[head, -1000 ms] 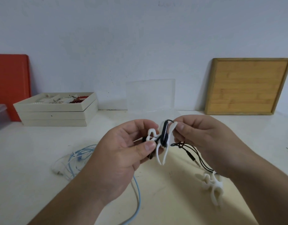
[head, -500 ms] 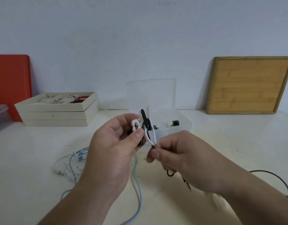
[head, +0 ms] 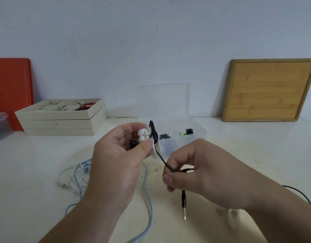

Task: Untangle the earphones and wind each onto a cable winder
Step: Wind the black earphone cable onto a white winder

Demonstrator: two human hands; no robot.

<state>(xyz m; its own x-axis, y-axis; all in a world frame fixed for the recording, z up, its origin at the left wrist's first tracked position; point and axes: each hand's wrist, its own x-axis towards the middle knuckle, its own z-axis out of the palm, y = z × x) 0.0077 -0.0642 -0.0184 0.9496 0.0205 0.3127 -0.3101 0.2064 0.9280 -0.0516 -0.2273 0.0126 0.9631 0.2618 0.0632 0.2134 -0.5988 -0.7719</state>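
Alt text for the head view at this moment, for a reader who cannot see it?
A left hand holds a white cable winder while the right hand pinches the black earphone cable running taut from it, plug dangling. A blue earphone cable lies tangled on the white table, before an open clear box.

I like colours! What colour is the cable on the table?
Light blue earphone cable, clearest in the head view.

Winder [head: 152,137] in left hand [head: 119,158]; cord [head: 164,161] ran down-right into right hand [head: 200,174]. Box [head: 184,135] behind; trays [head: 61,118] far left.
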